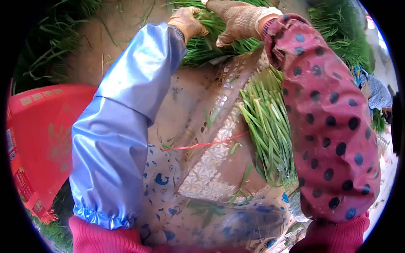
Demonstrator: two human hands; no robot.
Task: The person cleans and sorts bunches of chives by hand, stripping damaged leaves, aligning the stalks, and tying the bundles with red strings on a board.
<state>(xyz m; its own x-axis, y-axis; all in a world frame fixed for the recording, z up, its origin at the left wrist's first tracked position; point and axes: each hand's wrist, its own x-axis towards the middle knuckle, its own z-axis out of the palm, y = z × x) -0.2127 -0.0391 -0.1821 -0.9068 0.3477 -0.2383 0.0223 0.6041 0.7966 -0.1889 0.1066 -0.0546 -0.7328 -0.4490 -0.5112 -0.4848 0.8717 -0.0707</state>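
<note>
My left hand (188, 22), in a tan glove, is at the top centre with its fingers curled round a bunch of green chives (215, 24). Beside it, my right hand (240, 20), in a brown knitted glove with bare fingertips, reaches over the same greens. Its thumb and fingers are spread apart. More chives (194, 54) lie just below both hands. A separate bundle of chives (270, 126), pale stalk ends upward, rests near my right forearm.
A lace-edged plastic cloth (206, 177) covers my lap area, with a red string (202, 145) across it. At left is a red plastic bag (42, 126). Heaps of greens lie at upper left (46, 38) and upper right (341, 33).
</note>
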